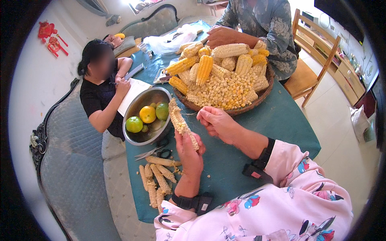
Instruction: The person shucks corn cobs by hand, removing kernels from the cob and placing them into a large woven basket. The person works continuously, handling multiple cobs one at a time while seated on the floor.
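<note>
My left hand [189, 147] grips the lower end of a mostly bare corn cob [178, 120], which still bears some pale kernels and stands tilted up and to the left. To its right, my right hand [215, 122] has its fingers curled, with thin corn silk strands [190, 114] at the fingertips. Beyond both hands is a wicker basket [268, 98] heaped with corn ears [205, 70] and loose kernels [226, 95]. Several stripped cobs [159, 177] lie on the table at the left of my left forearm, near scissors [156, 152] with black handles.
A steel bowl [126, 120] with citrus fruit stands left of the held cob. Behind it a seated person writes in a notebook [137, 90]. Another person sits behind the basket. A plastic bag [170, 40] lies on the far table [256, 144], and a wooden chair [301, 79] stands at right.
</note>
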`<state>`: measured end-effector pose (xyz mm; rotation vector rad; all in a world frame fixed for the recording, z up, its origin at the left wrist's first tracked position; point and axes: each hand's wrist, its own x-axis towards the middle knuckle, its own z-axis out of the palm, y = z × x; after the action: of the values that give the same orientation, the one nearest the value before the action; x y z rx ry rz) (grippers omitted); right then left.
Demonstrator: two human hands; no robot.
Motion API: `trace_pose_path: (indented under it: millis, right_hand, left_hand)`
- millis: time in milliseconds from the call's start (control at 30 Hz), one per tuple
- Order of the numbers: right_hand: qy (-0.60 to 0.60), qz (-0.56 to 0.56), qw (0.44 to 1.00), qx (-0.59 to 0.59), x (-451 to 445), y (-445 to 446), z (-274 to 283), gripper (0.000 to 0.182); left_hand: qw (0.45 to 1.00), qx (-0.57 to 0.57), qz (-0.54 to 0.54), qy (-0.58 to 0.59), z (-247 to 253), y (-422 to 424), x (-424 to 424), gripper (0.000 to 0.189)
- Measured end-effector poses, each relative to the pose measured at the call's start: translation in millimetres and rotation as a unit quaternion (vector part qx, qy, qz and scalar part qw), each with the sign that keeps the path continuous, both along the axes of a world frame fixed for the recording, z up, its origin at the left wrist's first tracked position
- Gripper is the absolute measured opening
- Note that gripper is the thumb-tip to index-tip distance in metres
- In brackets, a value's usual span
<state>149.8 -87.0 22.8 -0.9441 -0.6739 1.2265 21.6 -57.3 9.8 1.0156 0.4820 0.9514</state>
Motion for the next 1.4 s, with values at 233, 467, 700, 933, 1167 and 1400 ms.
trace_pose_path:
  millis: [233,467,700,933,1167,1400]
  right_hand:
    - [-0.702,-0.211,0.675,0.078,31.7,32.8,30.6,0.012]
    - [-0.860,-0.205,0.458,0.091,48.1,44.1,23.1,0.008]
    - [-0.781,-0.264,0.546,0.147,57.7,38.5,32.0,0.009]
    - [-0.579,-0.278,0.761,0.090,71.0,29.7,49.8,0.010]
    - [-0.555,0.274,0.783,0.071,22.8,-25.5,40.7,0.014]
    - [-0.324,-0.057,0.944,0.002,-18.1,1.7,8.7,0.035]
  left_hand:
    - [1.000,-0.010,-0.003,0.009,-5.0,3.9,-0.2,0.033]
    - [1.000,-0.011,-0.018,-0.002,-2.0,4.9,-4.0,0.024]
    - [1.000,-0.014,-0.009,0.001,-1.4,6.7,-3.2,0.027]
    - [1.000,0.005,-0.002,-0.004,0.2,8.5,-4.0,0.030]
    - [1.000,0.006,0.015,-0.022,-1.9,11.2,-6.5,0.036]
    - [0.986,0.128,0.043,0.102,-4.0,2.8,-1.8,0.049]
